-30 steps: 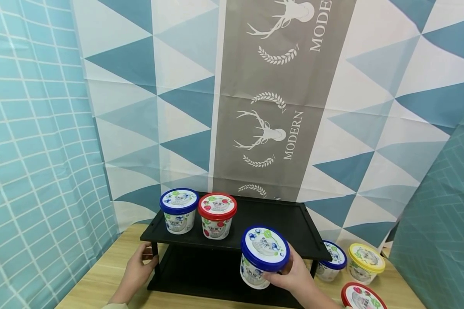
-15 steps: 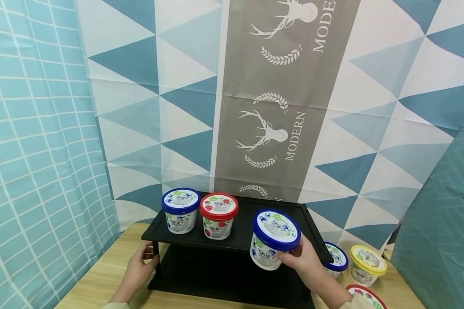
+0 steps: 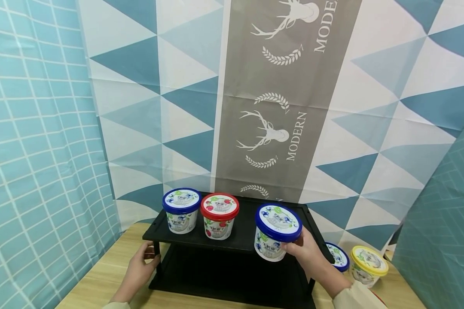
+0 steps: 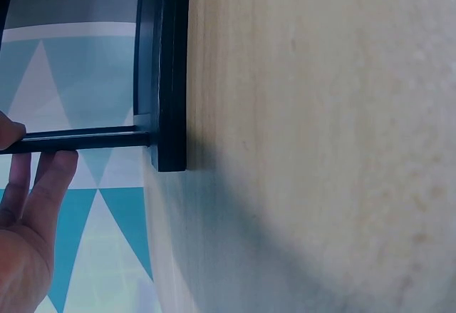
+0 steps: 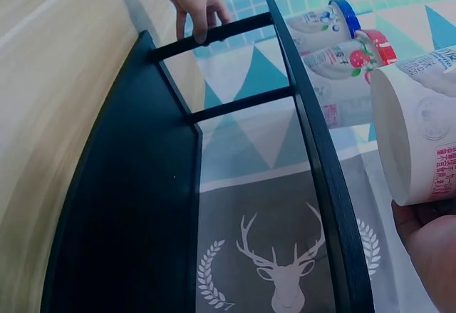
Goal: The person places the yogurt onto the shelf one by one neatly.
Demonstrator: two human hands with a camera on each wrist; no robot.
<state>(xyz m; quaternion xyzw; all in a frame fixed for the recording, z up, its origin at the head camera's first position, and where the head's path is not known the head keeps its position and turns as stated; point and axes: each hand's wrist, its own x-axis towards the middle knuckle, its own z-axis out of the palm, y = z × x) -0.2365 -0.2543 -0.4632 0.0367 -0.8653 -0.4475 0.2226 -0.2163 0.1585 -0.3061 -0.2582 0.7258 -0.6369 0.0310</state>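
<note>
My right hand (image 3: pixel 311 257) grips a paper tub with a blue lid (image 3: pixel 270 246), tilted a little. In the head view it overlaps the front edge of the black two-tier shelf's top board (image 3: pixel 251 210). The right wrist view shows the tub's bare bottom (image 5: pixel 392 135) beyond that board's edge. At the shelf's left front, my left hand (image 3: pixel 137 268) pinches the thin post (image 4: pixel 85 140), thumb on one side and fingers on the other. On the top board's left half stand another blue-lidded tub (image 3: pixel 181 221) and a red-lidded tub (image 3: pixel 218 227), side by side.
To the right of the shelf, a blue-lidded tub (image 3: pixel 340 259) and a yellow-lidded tub (image 3: pixel 367 264) stand on the wooden table (image 3: pixel 100 266). My right sleeve (image 3: pixel 357 296) covers most of a red lid there. A patterned cloth (image 3: pixel 185 107) hangs behind.
My right hand has lifted the blue-lidded tub up and to the right, towards the top board. My left hand stays on the post. My right sleeve now covers most of the red-lidded tub.
</note>
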